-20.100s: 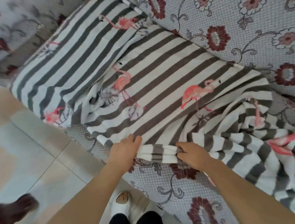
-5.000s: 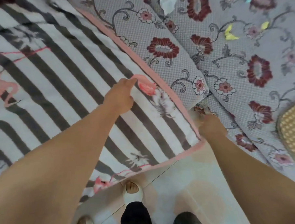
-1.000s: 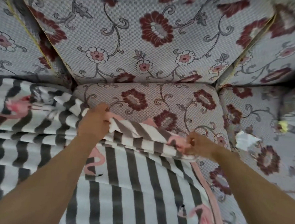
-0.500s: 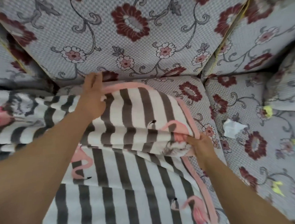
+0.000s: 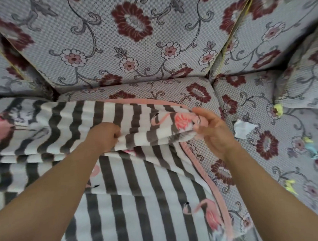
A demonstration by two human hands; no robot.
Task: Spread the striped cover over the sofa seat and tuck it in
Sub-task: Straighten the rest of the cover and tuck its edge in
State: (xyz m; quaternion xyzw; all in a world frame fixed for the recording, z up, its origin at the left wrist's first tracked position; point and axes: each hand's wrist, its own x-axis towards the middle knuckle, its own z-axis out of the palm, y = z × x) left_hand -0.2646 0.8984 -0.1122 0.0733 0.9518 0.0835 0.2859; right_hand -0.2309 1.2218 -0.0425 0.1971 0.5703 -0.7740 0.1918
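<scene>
The striped cover [image 5: 131, 176], grey and white with pink flamingos and a pink border, lies over the floral sofa seat [image 5: 171, 90]. Its far part is folded back toward me in a raised fold. My left hand [image 5: 105, 136] is fisted on that fold near its middle. My right hand [image 5: 212, 130] pinches the fold's right corner, by a pink flamingo and the pink edge. The cover's far pink border lies short of the back cushions, leaving a strip of bare seat there.
Floral back cushions [image 5: 132, 39] rise behind the seat. To the right, another seat cushion [image 5: 255, 143] carries a white paper scrap [image 5: 243, 128] and small yellow and blue scraps [image 5: 279, 109]. A cushion [image 5: 305, 77] leans at the far right.
My left hand has drawn back from the far edge and now grips the fold's middle. My right hand has lifted the corner higher. The view has come closer to the seat.
</scene>
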